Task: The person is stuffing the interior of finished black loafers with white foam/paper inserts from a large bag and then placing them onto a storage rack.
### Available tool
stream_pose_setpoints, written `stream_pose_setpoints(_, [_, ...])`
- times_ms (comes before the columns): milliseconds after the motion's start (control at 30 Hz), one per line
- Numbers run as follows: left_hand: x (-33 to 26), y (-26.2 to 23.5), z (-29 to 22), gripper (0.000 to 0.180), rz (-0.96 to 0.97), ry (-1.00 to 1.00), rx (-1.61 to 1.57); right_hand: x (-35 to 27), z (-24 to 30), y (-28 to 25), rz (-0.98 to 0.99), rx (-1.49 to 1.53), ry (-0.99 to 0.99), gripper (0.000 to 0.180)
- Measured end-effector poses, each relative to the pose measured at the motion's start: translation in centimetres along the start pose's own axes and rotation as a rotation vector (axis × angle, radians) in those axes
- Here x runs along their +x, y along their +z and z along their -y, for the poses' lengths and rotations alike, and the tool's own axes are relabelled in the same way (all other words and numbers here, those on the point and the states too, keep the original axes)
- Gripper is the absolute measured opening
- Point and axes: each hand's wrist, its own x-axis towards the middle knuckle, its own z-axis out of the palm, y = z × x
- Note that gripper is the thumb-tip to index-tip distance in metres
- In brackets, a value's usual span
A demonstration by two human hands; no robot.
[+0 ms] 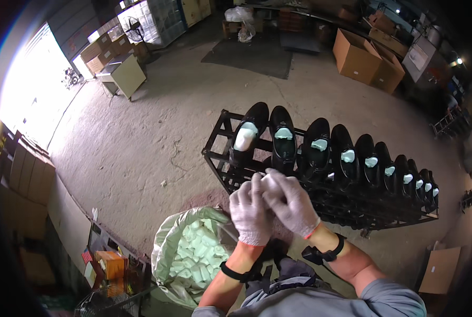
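Observation:
Both my hands wear whitish knit gloves and meet in front of the near left end of a black rack (213,153). My left hand (249,212) and my right hand (293,205) are closed with fingers pressed together; a small pale thing may be between them, but the gloves hide it. Along the rack's top stands a row of several black shoes (316,142) with pale stuffing showing in their openings. In the leftmost black shoe (258,115), a larger white stuffing piece (245,136) lies toward the heel. Below my left hand, an open sack (163,245) holds many pale stuffing pieces (200,248).
At lower left stands a dark cart (111,239) with an orange box (112,264) on it. Stacked cardboard (27,171) lines the left side. Large open cartons (354,55) sit far right, and a dark mat (251,54) lies on the concrete floor. A desk (124,76) stands far left.

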Motion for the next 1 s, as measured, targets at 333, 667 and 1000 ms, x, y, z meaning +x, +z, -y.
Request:
stream_pose_setpoints(333, [3.6, 6.8, -5.5, 0.070, -0.096, 0.047, -0.405, 6.3, -2.5, -8.9, -0.121, 0.090, 0.121, 0.050])
stream_pose_setpoints(667, [-10.0, 6.7, 1.1, 0.064, -0.046, -0.144, -0.421, 8.7, -10.1, 1.2, -0.197, -0.664, -0.330, 0.032])
stream_pose_setpoints(1000, [-49.0, 6.5, 24.3, 0.045, 0.413, -1.232, 0.159, 4.4, -13.8, 4.0, -0.047, -1.009, -0.226, 0.035])
